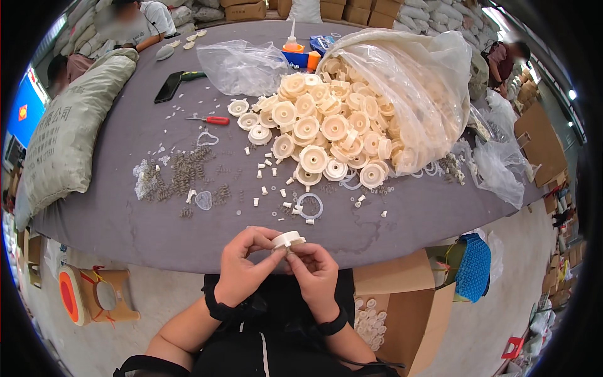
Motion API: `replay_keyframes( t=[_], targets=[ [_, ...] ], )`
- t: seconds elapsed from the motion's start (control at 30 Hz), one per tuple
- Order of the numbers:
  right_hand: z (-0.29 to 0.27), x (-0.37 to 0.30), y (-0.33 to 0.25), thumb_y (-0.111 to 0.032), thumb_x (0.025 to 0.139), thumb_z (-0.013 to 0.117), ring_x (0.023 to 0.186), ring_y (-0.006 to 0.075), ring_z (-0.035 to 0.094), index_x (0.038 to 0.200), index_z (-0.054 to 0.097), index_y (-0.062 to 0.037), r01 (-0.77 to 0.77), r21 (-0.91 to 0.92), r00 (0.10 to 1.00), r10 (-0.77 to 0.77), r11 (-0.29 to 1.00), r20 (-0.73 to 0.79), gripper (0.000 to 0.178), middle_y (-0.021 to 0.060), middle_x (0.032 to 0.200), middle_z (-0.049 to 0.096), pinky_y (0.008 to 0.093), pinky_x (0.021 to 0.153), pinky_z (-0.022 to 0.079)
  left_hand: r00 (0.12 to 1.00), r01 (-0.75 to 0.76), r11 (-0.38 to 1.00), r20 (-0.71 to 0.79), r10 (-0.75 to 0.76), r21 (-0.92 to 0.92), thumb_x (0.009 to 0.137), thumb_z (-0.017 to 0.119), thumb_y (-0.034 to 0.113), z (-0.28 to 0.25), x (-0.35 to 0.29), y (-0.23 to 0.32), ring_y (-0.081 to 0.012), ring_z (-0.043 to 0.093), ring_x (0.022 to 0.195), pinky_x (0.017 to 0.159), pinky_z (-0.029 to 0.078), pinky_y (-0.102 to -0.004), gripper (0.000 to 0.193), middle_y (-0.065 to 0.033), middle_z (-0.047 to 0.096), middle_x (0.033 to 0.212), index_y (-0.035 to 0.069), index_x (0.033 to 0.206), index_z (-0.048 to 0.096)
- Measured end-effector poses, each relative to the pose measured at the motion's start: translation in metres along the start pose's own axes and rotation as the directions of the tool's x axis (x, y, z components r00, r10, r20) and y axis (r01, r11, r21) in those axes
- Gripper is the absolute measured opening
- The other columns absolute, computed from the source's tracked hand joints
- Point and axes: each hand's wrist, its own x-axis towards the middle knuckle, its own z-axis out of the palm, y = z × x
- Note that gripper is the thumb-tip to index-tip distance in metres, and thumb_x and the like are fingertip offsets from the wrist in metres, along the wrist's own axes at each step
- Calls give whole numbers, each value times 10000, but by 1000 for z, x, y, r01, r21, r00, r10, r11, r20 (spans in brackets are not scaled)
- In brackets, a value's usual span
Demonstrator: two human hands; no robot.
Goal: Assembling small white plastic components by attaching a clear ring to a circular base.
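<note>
Just past the table's near edge, my left hand grips a round cream plastic cap by its left side. My right hand pinches the same cap from the right and below, fingers closed; whether a smaller part sits between the fingertips is hidden. On the table ahead, a big heap of similar cream caps spills out of a clear plastic bag. Between heap and hands lie small white plugs and a translucent ring. Small metal springs are piled to the left.
A red-handled screwdriver, a phone and a glue bottle lie farther back. A stuffed woven sack leans at the left edge. An open cardboard box holding white parts stands by my right side; a stool is at left.
</note>
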Motion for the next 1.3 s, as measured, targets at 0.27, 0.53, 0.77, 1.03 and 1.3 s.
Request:
replay_keyframes(
  t=[0.27, 0.53, 0.77, 1.03, 1.3],
  targets=[
    [-3, 4, -3, -14, 816, 638, 953, 118, 546, 1116, 479, 8, -51, -40, 998, 53, 998, 47, 341, 60, 1009, 557, 255, 844, 451, 998, 59, 993, 4, -59, -105, 766, 646, -50, -3, -11, 0, -154, 598, 910, 835, 501, -299, 120, -114, 596, 967, -15, 775, 532],
    [-21, 7, 16, -48, 849, 622, 905, 110, 574, 1049, 524, 13, -69, 99, 997, 66, 993, 32, 231, 64, 1004, 591, 254, 813, 469, 982, 181, 965, 95, -165, -192, 813, 631, 4, 2, -13, 2, -119, 601, 874, 777, 505, -261, 95, -81, 611, 939, -32, 887, 582],
    [-28, 11, 13, -63, 837, 622, 872, 148, 606, 1065, 540, 27, -135, 281, 986, 157, 950, -55, 258, 86, 974, 619, 296, 799, 488, 975, -151, 629, 221, -33, 762, 781, 596, 106, -24, 66, -34, -265, 597, 777, 684, 482, -348, 138, -95, 600, 860, 49, 897, 646],
    [-30, 4, 13, -48, 820, 648, 854, 118, 589, 1025, 549, 20, -61, 186, 995, 74, 981, -65, 237, 59, 949, 621, 271, 783, 479, 947, -212, 547, 308, -89, 810, 733, 621, 95, -19, 72, -35, -266, 591, 745, 663, 477, -351, 73, -85, 567, 789, 48, 788, 614],
    [-25, 0, -23, 22, 575, 696, 768, 234, 590, 829, 640, -42, 573, -469, 820, -472, 672, 324, 268, 77, 819, 626, 306, 704, 473, 739, 264, 954, 605, -295, 143, 767, 678, 125, -25, 38, 22, -23, 529, 613, 565, 403, -179, 104, 28, 603, 675, 38, 822, 664]
  ],
)
